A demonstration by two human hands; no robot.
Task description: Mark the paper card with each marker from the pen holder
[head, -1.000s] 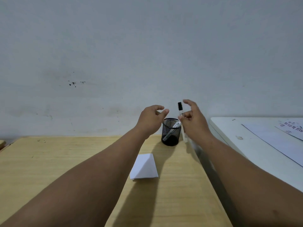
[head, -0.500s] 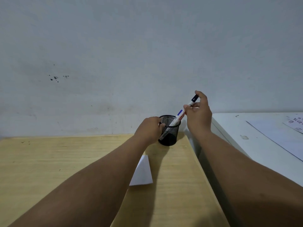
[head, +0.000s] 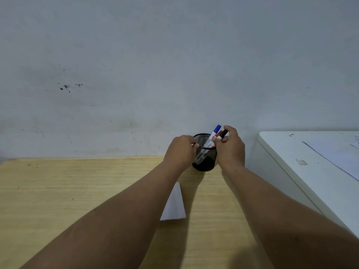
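A black mesh pen holder [head: 205, 158] is sitting on a pale yellow wood-grain table [head: 58, 191], showing blue [head: 217, 129], red [head: 219, 133] and black [head: 223, 133] marker caps. A plain white paper card [head: 173, 205] is lying below a grey-white wall [head: 174, 65] that is showing dark specks.

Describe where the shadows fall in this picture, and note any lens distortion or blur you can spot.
Head view: soft arm shadows stretch down the wooden table from the pen holder, darkening one side of the paper card; the wide-angle lens bows the table's far edge; marker caps look slightly soft.
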